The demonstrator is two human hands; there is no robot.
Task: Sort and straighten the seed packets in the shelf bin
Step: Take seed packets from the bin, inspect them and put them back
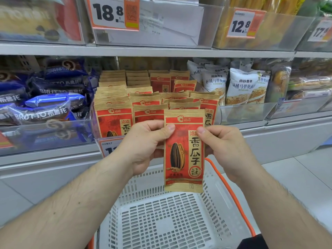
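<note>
One seed packet point(184, 150) held upright in front of the shelf, above a white perforated basket point(161, 218) with an orange rim. Pinched at the upper left edge by the left hand point(143, 146), thumb flat on the red front, the other fingers curled behind. Pinched at the upper right edge by the right hand point(228, 151) in the same way, thumb tip on the front near the printed characters, remaining fingers folded out of sight behind the paper. Printed face turned toward the camera: kraft-brown borders, red panel, a dark striped sunflower seed drawn at lower left.

Just beyond, on the middle shelf, a clear shelf bin point(93, 123) filled with matching packets point(115, 119), standing in rows from near to far. Left rows fairly even and upright; right rows looser (a few packets tilted and overlapping, one far packet leaning to the right). At the bin's near edge, a price tag point(107, 148), partly hidden by the left wrist.

To the left, blue snack wrappers point(45, 105) heaped in a neighbouring bin. To the right, white bread packs point(242, 85) standing behind a clear front. On the upper shelf, orange-framed price labels point(113, 13) reading 18.8 and 12.8. Pale floor tiles at far right, below the shelving.
</note>
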